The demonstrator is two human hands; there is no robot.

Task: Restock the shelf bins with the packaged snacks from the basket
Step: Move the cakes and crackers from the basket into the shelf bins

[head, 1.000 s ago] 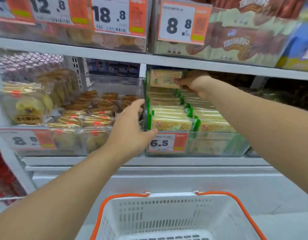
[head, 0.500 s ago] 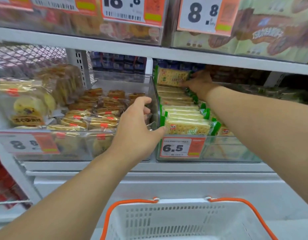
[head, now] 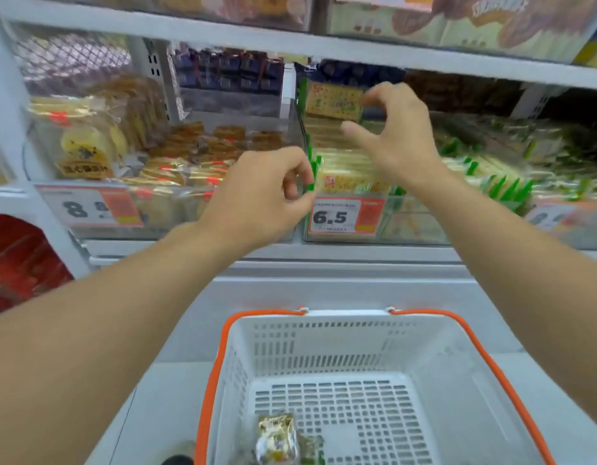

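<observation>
The cracker packs (head: 352,177) sit in the clear bin (head: 418,226) at centre frame, the one with the 6.5 price tag (head: 345,216), and one cracker pack (head: 334,99) stands upright at the back, facing out. My right hand (head: 396,135) hangs just in front of that upright pack with fingers spread and loosely curved — it looks like it's holding nothing, though I can't tell whether a fingertip touches the wrapper. My left hand (head: 260,193) is at the bin's front left corner, fingers loosely curled with nothing in them as far as I can see, right beside the green pack edges.

Lower in the frame, the white basket (head: 458,347) with orange handles has at least one gold-wrapped snack (head: 277,434) at its near edge, plus something greenish next to it that's too blurry to name. So I'd say there's still stock to place.

How I'd do this bit well: make sure that upright pack is seated and won't tip forward, then reach down for the gold snack and check it against the right bin — the clear bin (head: 176,209) at left holds gold-ish packs, but the match isn't clear from here. Don't cram it in with the crackers.
</observation>
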